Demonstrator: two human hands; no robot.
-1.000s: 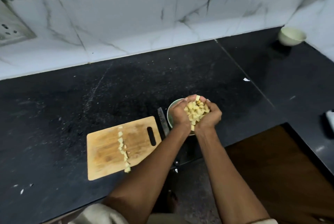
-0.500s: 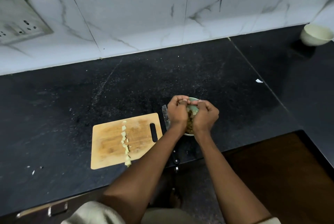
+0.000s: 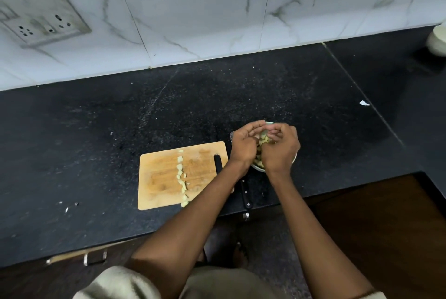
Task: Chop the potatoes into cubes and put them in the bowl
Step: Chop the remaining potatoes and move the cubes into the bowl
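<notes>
So your left hand (image 3: 242, 145) and right hand (image 3: 281, 148) are both parked right over the bowl (image 3: 258, 168), knuckles up, fingers curled inward toward each other, almost touching at the tips. Honestly can't tell if either one is actually pinching anything, since the palms face down and hide it. You can see a few pale potato cubes (image 3: 261, 140) peeking through the gap between your hands, sitting in the bowl or right at your fingers, hard to say which. Most of the bowl is covered by your hands, only a sliver of rim shows at the near and far edge.

The cutting board (image 3: 161, 178) sits just left of the bowl, long side running left to right, handle slot at the right end. A line of leftover potato bits (image 3: 181, 175) runs across it, from the far edge to the near edge. The knife (image 3: 245, 192) lies on the black counter (image 3: 96, 142) between board and bowl, dark handle pointing toward you, blade mostly hidden under your left wrist
</notes>
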